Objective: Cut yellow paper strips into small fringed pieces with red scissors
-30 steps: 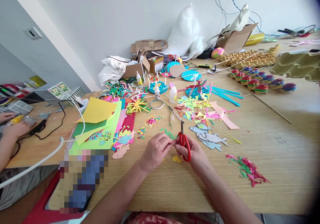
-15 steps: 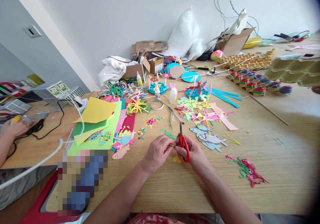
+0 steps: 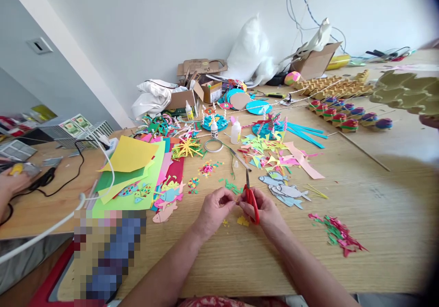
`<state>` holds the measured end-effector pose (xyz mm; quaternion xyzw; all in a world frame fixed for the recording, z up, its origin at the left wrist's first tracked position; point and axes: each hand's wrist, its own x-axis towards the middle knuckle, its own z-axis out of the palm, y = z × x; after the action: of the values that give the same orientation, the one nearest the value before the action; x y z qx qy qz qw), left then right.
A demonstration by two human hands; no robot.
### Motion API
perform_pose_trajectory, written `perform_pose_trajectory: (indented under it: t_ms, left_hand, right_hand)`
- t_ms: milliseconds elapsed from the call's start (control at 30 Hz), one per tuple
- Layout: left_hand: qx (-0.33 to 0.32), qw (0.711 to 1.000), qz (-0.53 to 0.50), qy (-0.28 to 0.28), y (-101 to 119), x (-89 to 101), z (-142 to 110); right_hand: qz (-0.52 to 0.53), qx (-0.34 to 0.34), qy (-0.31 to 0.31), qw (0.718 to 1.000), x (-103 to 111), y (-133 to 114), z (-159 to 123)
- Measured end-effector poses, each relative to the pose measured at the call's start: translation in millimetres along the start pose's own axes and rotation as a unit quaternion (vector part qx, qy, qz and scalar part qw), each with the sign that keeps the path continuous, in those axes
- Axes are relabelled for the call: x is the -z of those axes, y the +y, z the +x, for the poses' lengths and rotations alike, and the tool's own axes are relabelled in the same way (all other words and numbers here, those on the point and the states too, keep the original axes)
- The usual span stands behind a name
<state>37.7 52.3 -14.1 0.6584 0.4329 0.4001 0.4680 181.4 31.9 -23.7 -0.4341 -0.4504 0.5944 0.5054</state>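
My right hand (image 3: 265, 210) grips red-handled scissors (image 3: 253, 205), their blades pointing up and away from me. Its thumb and fingertips meet those of my left hand (image 3: 215, 210), which is closed in a pinch. Between the fingertips is a small piece of yellow paper, mostly hidden now. Just under the hands lie yellow paper scraps (image 3: 243, 220). Beyond the left fingers is a little heap of green paper bits (image 3: 233, 187). Grey-blue paper fish (image 3: 287, 191) lie to the right of the scissors.
Coloured paper sheets (image 3: 132, 154) and cut fish (image 3: 165, 213) lie left. Glue bottles (image 3: 236, 131), a tape ring (image 3: 213, 145) and paper offcuts (image 3: 270, 151) stand or lie ahead. Red and green scraps (image 3: 338, 234) are at right. Another person's hand (image 3: 15, 182) works at far left; someone holds an egg tray (image 3: 408, 92).
The view has shifted slightly. My left fingers have loosened into a rounder pinch, and the yellow piece between the fingertips shows less. At the right, the other person's egg tray has moved a little.
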Motion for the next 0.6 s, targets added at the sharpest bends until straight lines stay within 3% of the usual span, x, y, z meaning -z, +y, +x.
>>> perform_pose_trajectory:
  t_ms: [100, 200, 500, 600]
  left_hand:
    - [0.048, 0.996, -0.07, -0.014, -4.3, 0.8, 0.1]
    - [0.056, 0.996, -0.075, -0.011, -5.4, 1.6, -0.1]
    - [0.049, 0.999, -0.001, -0.022, -2.6, -0.8, -2.8]
    - [0.027, 0.996, 0.068, -0.043, 5.1, 2.2, -4.5]
  right_hand:
    - [-0.017, 0.009, 0.005, 1.0, -1.2, -0.3, 0.8]
    - [-0.037, 0.018, 0.006, 0.999, -2.0, 0.8, 1.4]
    - [-0.104, 0.05, 0.031, 0.993, -1.1, 4.6, -0.8]
    - [-0.127, 0.061, 0.047, 0.989, -3.3, 1.1, -3.2]
